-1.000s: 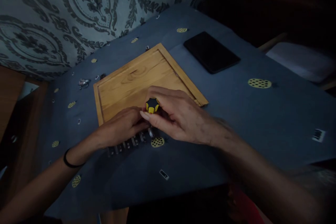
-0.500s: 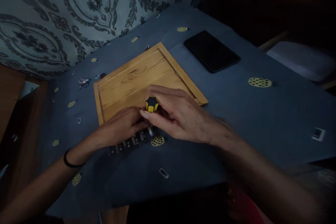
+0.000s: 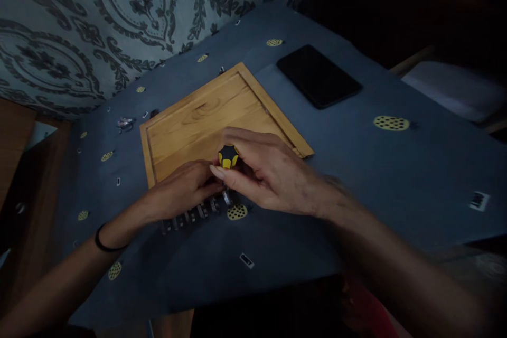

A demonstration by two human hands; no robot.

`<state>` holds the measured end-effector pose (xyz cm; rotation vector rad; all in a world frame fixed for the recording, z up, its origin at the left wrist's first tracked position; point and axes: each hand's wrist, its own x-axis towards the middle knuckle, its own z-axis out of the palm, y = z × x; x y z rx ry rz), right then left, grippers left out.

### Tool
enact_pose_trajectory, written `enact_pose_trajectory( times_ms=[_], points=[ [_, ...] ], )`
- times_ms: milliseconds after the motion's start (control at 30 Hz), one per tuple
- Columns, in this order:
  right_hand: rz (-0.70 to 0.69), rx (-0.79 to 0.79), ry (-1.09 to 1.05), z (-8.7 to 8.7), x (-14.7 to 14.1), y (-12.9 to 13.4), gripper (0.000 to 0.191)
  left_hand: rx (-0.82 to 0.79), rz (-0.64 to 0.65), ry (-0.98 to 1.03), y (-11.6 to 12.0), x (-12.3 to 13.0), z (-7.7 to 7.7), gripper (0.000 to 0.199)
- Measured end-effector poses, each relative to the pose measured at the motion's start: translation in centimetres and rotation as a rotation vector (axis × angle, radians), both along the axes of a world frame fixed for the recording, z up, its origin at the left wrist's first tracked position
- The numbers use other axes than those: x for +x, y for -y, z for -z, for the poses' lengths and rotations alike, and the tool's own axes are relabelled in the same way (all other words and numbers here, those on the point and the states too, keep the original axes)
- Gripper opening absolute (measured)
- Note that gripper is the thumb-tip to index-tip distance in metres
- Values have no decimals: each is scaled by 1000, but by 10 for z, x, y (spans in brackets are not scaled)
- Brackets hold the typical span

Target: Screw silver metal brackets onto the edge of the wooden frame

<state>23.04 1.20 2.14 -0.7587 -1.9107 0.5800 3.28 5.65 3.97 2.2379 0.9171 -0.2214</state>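
Observation:
My right hand (image 3: 273, 174) is closed round a screwdriver, whose yellow and black handle end (image 3: 228, 156) points up toward me; its shaft and tip are mostly hidden by my fingers. Just left of it, my left hand (image 3: 182, 187) is bent with the fingertips curled in by the screwdriver, and what they grip is hidden. Under and in front of that hand lies a row of several small shiny metal pieces (image 3: 203, 210), like bands or rings, at the near edge of a wooden board (image 3: 194, 116). Too little of them shows to name them.
A dark blue tablecloth (image 3: 301, 232) with yellow pineapple prints covers the table. A black tablet (image 3: 319, 76) lies beyond the board to the right. Small metal pieces (image 3: 125, 124) sit left of the board. Patterned fabric (image 3: 134, 5) stands behind the table.
The view has shifted very slightly. Both hands and the screwdriver stay in almost the same place, with no clear movement of the things.

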Motion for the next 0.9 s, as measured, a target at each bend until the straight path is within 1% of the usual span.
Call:
enact_pose_trajectory(
  times_ms=[300,467,533,633,800,900],
  points=[
    [-19,-29,-1,-2,0,1,28,10,3,34,-1,1,3,23],
    [-14,-22,-11,-1,0,0,29,100,25,-26,3,7,-1,20],
    [-15,-23,-14,-1,0,0,29,112,10,-47,3,7,-1,19],
    [-15,-21,-14,0,0,0,29,76,-45,-30,1,4,4,19],
    [1,-9,-4,-1,0,1,27,-74,-88,98,-4,2,12,23],
    [8,11,-1,-1,-1,1,23,-109,-127,122,-3,2,13,26]
  ],
)
